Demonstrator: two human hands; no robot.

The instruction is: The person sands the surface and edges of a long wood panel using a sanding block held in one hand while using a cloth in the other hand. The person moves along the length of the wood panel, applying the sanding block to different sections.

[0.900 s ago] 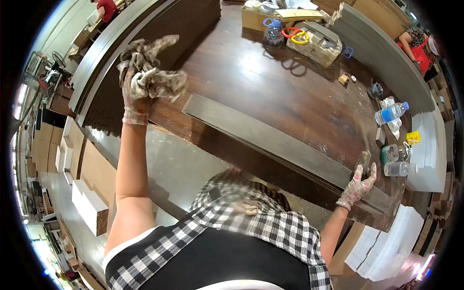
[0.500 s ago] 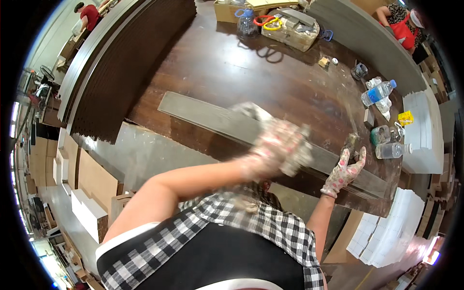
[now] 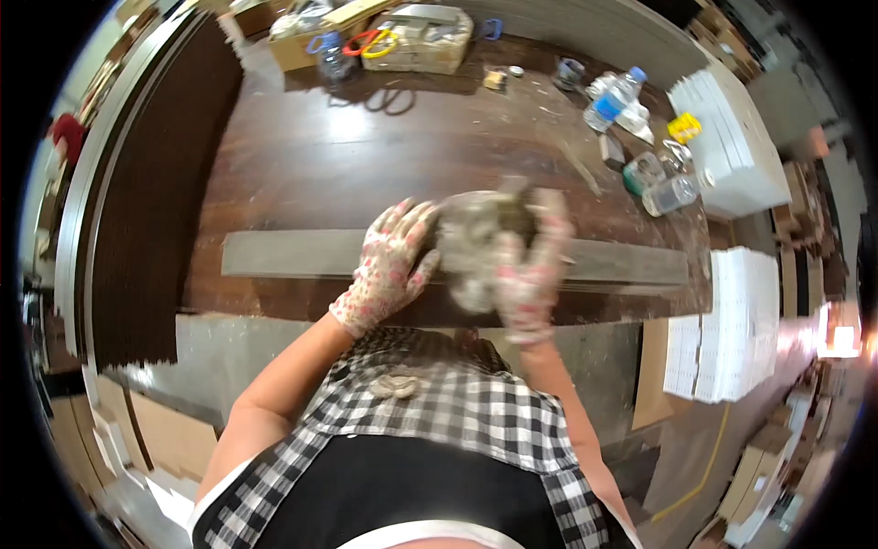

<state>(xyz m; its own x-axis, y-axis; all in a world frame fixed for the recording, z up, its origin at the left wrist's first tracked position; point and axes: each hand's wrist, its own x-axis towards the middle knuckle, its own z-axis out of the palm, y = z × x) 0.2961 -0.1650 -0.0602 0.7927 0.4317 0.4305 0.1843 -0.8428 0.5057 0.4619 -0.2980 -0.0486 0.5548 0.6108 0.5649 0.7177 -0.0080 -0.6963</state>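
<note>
Desk: brown wood with a glossy top (image 3: 302,174); it now lies squarer to the view than in the earlier frames.
Dark board stack: stands along the desk's left side (image 3: 165,201).
White stack: at the desk's right side (image 3: 732,146).
Grey strip: lies lengthwise on the desk close to its near edge (image 3: 293,253); slanted in the earlier frames, it now runs nearly level across the view.
Tool box: greyish, worn, on the far part of the desk (image 3: 416,55), with red and yellow scissor handles (image 3: 370,43) at its left end.
Cloth: mottled and crumpled, over the middle of the grey strip between the hands (image 3: 468,252); in the left hand's hold earlier. Blurred; contact with either hand cannot be told.
Left hand: gloved, over the grey strip just left of the cloth (image 3: 382,261); grip spread, thumb apart from the fingers.
Right hand: gloved, blurred, at the strip's middle (image 3: 530,279); earlier near the right end. Grip pinching the dark block between thumb and fingers.
Bottle: clear, blue cap, lying at the desk's right (image 3: 615,101).
Dark block: held beside the cloth (image 3: 519,217); details lost to blur.
</note>
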